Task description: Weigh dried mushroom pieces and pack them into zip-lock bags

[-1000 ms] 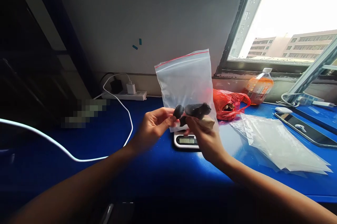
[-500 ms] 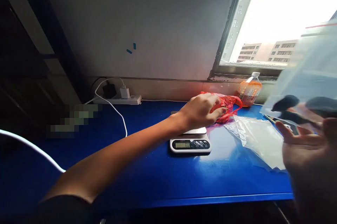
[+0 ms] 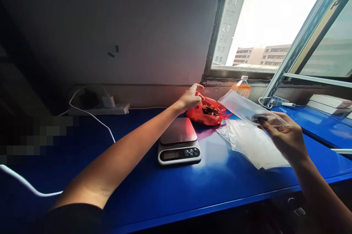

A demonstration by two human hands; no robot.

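My left hand (image 3: 190, 97) is at the left rim of a red plastic bag (image 3: 198, 116), its fingers bent round the edge. The bag gapes open and dark brown, flaky-looking pieces (image 3: 210, 110) show inside. My right hand (image 3: 287, 136) grips a clear zip bag (image 3: 242, 105) near its lower end, tilted above the table. Dark pieces (image 3: 258, 117) lie in that end of the zip bag; their kind cannot be made out. A kitchen scale (image 3: 178, 135) with a bare metal plate stands in front of the red bag, its display too dim to read.
More clear plastic bags (image 3: 255, 146) lie flat on the blue table (image 3: 220, 186). An orange drink bottle (image 3: 242, 86) stands by the window. On the left are a power strip (image 3: 118, 108) and a white cable (image 3: 95, 116). White boxes (image 3: 328, 103) lie at the far right.
My left hand has moved from above the red bag to its left rim, and the bag's opening now shows. My right hand has lowered the zip bag toward the red bag. The view has swung right.
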